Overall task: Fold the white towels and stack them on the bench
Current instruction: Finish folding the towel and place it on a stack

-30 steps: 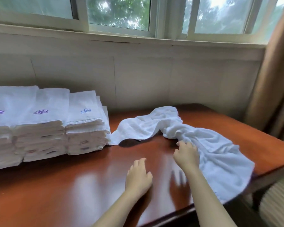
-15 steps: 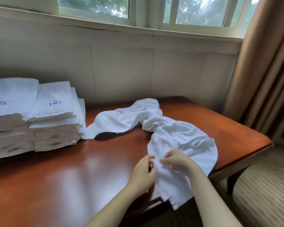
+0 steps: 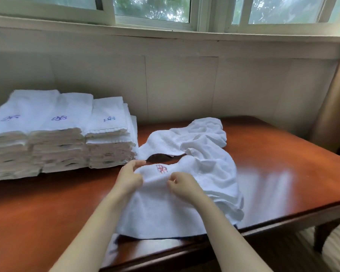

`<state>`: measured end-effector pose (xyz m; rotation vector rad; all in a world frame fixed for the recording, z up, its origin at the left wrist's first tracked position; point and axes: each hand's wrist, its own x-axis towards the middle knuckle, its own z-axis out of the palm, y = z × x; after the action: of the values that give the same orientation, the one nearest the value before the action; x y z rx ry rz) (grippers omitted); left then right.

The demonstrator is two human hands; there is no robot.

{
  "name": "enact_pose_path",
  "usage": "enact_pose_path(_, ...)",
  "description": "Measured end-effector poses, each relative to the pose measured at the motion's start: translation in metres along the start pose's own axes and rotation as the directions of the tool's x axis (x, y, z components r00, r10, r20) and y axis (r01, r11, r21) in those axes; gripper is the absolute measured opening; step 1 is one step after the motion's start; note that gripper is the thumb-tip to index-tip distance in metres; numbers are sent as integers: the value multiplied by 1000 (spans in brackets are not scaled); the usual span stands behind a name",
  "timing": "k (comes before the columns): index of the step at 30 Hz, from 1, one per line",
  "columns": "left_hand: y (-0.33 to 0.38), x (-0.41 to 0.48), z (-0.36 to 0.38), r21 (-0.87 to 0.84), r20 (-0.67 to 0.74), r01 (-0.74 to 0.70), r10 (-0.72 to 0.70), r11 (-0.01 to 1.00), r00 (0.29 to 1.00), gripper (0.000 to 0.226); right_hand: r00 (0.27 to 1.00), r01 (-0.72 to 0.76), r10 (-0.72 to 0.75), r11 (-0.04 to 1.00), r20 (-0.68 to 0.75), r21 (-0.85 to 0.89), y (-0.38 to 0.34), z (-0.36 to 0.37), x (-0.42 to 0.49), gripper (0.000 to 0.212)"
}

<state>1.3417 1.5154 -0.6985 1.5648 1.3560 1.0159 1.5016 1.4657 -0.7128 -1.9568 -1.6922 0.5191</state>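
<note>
A crumpled white towel (image 3: 204, 161) with a small red embroidered mark lies across the middle of the glossy wooden bench (image 3: 283, 173). My left hand (image 3: 129, 176) grips the towel's near-left edge, thumb and fingers curled round the cloth. My right hand (image 3: 182, 184) pinches the same edge a little to the right, just below the red mark. The towel's near part is lifted between both hands. Stacks of folded white towels (image 3: 57, 134) with purple marks stand at the left, next to each other.
A pale panelled wall and a window run behind the bench. A brown curtain (image 3: 334, 99) hangs at the right. The bench's front edge and a dark leg (image 3: 320, 238) are at the lower right, above a striped floor.
The towel has been drawn leftward onto the bench from its right edge. Both hands have moved from pinching its hanging end to holding a raised edge with the red mark showing.
</note>
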Motion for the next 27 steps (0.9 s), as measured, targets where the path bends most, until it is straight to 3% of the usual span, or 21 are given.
enact_pose_path(3, -17, 14, -47, 93, -202, -1, 19, 996, 979, 56, 1000, 22, -20, 994, 20, -103, -9, 12, 10, 25)
enact_pose_path(6, -44, 20, -99, 181, -402, 91, -11, 979, 916, 50, 992, 115, -97, 956, 79, -271, -24, 32, 12, 32)
enact_pose_path(9, -68, 15, -143, 262, -577, 210, -22, 942, 816, 46, 983, 177, -132, 842, 124, -509, -38, 53, 10, 58)
enact_pose_path(13, -87, 3, -171, 438, -697, 331, 83, 836, 713, 45, 905, 349, -176, 828, 387, -440, -64, 64, 6, 72)
enact_pose_path(17, -97, -5, -159, 759, -529, 291, 291, 582, 797, 44, 870, 407, -231, 836, 436, -368, -92, 73, 1, 59)
enact_pose_path(19, -92, -2, -145, 788, -353, 139, 255, 599, 900, 42, 883, 415, -266, 828, 387, -377, -101, 79, 1, 44)
enact_pose_path(21, -93, 0, -129, 727, -68, -79, 186, 682, 980, 37, 897, 417, -299, 820, 326, -394, -106, 83, 2, 30)
enact_pose_path(23, -97, -2, -117, 708, 161, -225, 158, 669, 974, 37, 912, 396, -310, 837, 269, -378, -110, 86, 5, 20)
enact_pose_path(27, -107, 4, -118, 766, 175, -203, 106, 610, 979, 37, 935, 352, -327, 902, 135, -251, -109, 76, 11, 18)
